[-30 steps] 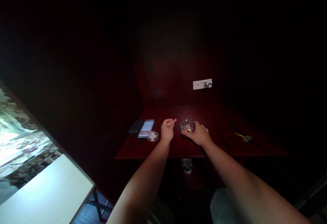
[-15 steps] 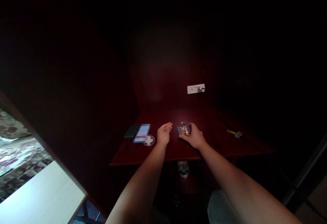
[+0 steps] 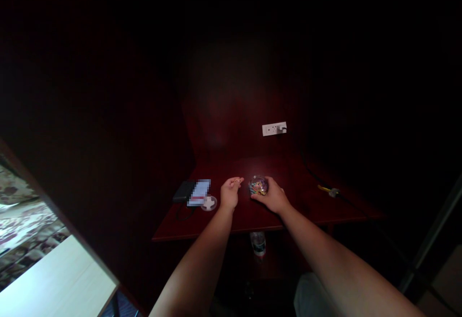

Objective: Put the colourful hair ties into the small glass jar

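My right hand (image 3: 273, 196) is wrapped round the side of a clear round jar (image 3: 258, 186) above the dark red desk. Many small, colourful looped pieces fill the jar; they look like hair ties or rubber bands. To its left, my left hand (image 3: 230, 194) is closed, thumb and fingers pinched together. Something small and pale may be between those fingertips, too small to make out. A clear round lid (image 3: 209, 203) with a white cross-shaped mark lies on the desk, left of my left hand.
Beside the lid lie a blurred-out bright screen or card (image 3: 199, 192) and a black case (image 3: 183, 191). A yellow-tipped cable (image 3: 328, 190) crosses the desk's right side. The wall socket (image 3: 274, 128) holds a plug. Under the desk (image 3: 173, 228) stands a plastic bottle (image 3: 258, 244).
The view has shifted slightly, so everything sits a little lower and to the left. My left fingers have changed pose a little; my right hand still holds the jar.
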Action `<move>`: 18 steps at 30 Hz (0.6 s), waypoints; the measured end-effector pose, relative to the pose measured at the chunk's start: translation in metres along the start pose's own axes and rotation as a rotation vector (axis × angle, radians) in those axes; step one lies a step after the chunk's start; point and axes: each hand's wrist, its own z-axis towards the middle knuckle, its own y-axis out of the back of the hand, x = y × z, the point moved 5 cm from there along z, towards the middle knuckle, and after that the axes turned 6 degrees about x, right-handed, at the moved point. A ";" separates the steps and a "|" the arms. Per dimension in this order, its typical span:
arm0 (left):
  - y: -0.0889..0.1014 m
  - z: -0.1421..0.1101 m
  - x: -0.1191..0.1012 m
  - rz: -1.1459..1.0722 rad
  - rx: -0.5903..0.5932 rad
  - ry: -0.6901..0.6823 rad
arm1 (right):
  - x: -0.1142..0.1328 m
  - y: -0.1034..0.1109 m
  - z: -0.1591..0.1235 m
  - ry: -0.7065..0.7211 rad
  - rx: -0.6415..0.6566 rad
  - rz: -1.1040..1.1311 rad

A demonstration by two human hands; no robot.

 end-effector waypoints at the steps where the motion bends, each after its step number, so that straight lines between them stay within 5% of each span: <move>1: 0.001 0.000 0.000 0.006 -0.007 -0.002 | 0.000 0.000 0.000 0.000 0.000 -0.003; 18: 0.005 0.001 0.006 -0.050 -0.048 0.071 | 0.006 0.001 -0.004 -0.007 0.043 -0.093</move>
